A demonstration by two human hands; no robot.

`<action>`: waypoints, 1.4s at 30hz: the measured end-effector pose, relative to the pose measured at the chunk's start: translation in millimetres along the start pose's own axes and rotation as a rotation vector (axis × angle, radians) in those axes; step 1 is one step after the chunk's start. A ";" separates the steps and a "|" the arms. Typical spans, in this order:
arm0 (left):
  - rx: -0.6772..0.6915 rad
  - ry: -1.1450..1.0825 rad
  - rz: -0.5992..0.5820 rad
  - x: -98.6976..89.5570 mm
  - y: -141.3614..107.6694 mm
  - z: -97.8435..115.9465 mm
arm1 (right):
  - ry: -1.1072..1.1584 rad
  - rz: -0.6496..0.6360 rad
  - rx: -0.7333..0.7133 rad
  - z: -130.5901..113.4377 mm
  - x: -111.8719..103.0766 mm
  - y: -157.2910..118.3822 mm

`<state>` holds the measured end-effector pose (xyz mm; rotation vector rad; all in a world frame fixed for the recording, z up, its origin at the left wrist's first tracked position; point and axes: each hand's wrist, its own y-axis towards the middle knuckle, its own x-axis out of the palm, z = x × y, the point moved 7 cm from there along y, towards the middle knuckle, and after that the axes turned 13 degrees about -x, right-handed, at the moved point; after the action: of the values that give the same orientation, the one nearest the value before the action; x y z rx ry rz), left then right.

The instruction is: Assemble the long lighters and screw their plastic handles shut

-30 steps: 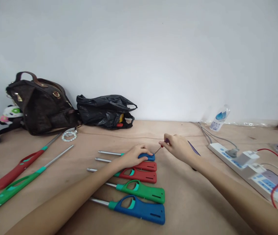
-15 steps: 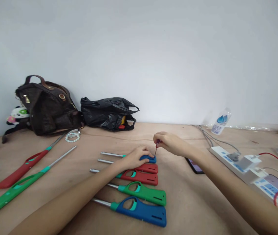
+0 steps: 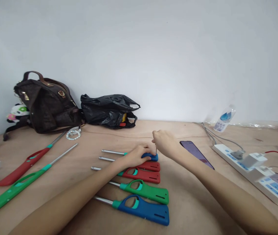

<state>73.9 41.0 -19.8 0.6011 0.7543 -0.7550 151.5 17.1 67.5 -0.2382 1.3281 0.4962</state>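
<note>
My left hand (image 3: 137, 156) is closed on the handle of a blue gas lighter (image 3: 153, 157), the farthest in a row, and presses it to the table. Above the lighter's handle end, my right hand (image 3: 166, 143) grips a small screwdriver. Only its thin shaft (image 3: 156, 150) shows, pointing down at the lighter; its handle is hidden in my fingers. Nearer me lie two red lighters (image 3: 151, 177), a green lighter (image 3: 153, 193) and another blue lighter (image 3: 151, 210), handles to the right and metal tubes to the left.
At left lie a longer red lighter (image 3: 22, 168) and a longer green lighter (image 3: 14, 192). Behind are a dark bag (image 3: 48, 107), a black plastic bag (image 3: 102, 111) and a beaded bracelet (image 3: 73, 134). A phone (image 3: 196, 154), a power strip (image 3: 226, 156) and a bottle (image 3: 223, 120) are at right.
My right hand has turned over and shifted slightly, so the screwdriver stands more upright and its handle is now hidden. More of the phone shows. My left hand stays on the blue lighter.
</note>
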 end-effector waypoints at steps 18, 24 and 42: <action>-0.047 0.056 -0.039 -0.6 2.1 -3.0 | 0.005 0.141 0.238 63.7 54.1 -71.2; -0.055 0.263 -0.099 -1.3 0.2 5.2 | -0.063 0.022 0.035 27.7 89.5 -105.1; -0.214 0.621 -0.041 35.9 -124.4 34.1 | 0.464 0.206 -0.297 -34.9 89.6 -59.5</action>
<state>7.8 -70.3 -53.8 0.6306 1.4036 -0.5110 163.5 -31.4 -33.9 -0.4862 1.7392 0.8506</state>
